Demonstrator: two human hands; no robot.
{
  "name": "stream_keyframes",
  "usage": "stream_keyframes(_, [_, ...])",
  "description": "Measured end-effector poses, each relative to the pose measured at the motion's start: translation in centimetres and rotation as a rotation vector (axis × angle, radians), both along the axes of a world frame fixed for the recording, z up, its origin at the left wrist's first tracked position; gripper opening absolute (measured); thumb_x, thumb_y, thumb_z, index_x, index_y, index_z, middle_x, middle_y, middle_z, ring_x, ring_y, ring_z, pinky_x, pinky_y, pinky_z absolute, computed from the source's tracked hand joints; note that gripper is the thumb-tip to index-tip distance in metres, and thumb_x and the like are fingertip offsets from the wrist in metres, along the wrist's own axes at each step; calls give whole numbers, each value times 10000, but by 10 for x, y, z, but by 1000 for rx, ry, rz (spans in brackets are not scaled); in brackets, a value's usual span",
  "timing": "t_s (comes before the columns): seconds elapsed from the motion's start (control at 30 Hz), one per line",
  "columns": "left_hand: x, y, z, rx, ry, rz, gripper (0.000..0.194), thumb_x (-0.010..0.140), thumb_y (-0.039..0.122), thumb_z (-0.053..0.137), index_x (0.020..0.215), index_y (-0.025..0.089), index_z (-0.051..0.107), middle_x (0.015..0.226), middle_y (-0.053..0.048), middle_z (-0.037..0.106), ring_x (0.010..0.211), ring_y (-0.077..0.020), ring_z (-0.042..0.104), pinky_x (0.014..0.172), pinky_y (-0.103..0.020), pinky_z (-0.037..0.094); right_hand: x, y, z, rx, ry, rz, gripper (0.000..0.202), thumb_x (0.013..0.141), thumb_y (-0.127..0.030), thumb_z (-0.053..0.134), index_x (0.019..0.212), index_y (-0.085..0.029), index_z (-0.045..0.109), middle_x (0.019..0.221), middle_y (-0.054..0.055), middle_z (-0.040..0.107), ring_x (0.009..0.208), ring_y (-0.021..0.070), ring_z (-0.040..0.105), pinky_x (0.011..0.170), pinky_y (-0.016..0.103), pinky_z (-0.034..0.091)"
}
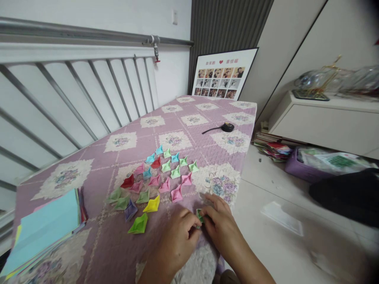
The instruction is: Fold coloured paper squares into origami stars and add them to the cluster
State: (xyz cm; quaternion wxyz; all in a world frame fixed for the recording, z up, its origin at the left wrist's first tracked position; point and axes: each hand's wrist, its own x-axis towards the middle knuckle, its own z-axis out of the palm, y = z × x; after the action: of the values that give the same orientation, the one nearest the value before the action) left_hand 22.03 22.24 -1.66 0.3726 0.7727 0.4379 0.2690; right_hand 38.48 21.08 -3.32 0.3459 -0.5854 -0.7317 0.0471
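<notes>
Between my two hands is a small piece of folded green paper (199, 215), low over the table's near right part. My left hand (180, 232) pinches its left side with thumb and fingertips. On its other side, my right hand (217, 219) grips it with bent fingers, which cover much of it. Several folded paper boats stand in loose rows just beyond my hands. Among them are a bright green boat (138, 224), a yellow boat (152, 204), a purple boat (130, 210), a pink boat (177, 193) and a red boat (128, 181).
A stack of coloured paper (47, 225) lies at the left on the flowered tablecloth (97, 189). Farther back rests a black round object with a strap (227, 127). A radiator (89, 86) borders the table's left side. On the floor at right sits a purple bin (304, 165).
</notes>
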Motion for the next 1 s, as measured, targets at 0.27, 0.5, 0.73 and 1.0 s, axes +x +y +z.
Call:
stream_keyframes(0.27, [0, -1, 2, 128, 8, 66, 188, 772, 30, 497, 757, 202, 572, 802, 11, 561, 759, -134, 539, 663, -239, 384, -9, 0, 11, -86, 187, -12, 192, 827, -170, 489, 895, -241, 654, 1226, 101, 560, 1206, 260, 484, 973, 444, 437])
stream_keyframes(0.5, [-3, -3, 8, 269, -59, 159, 181, 823, 60, 466, 795, 200, 577, 809, 2, 569, 768, -132, 556, 683, -240, 406, -11, 9, 27, -126, 596, -215, 211, 828, -354, 516, 929, -227, 650, 1234, 106, 568, 1114, 255, 558, 904, 429, 467])
stream_keyframes(0.73, [-17, -15, 27, 428, 19, 338, 170, 850, 95, 459, 778, 202, 570, 792, -7, 569, 775, -149, 550, 720, -265, 419, -28, 15, 42, -221, 967, -194, 249, 755, -414, 602, 881, -207, 661, 1172, 90, 639, 1074, 254, 584, 846, 350, 475])
stream_keyframes(1.0, [-59, -45, -4, 449, 99, 568, 172, 859, 127, 462, 767, 212, 581, 773, -21, 587, 737, -162, 573, 654, -262, 458, -38, 8, 41, -310, 1034, -125, 290, 758, -457, 633, 896, -205, 668, 979, 58, 708, 924, 234, 631, 844, 352, 464])
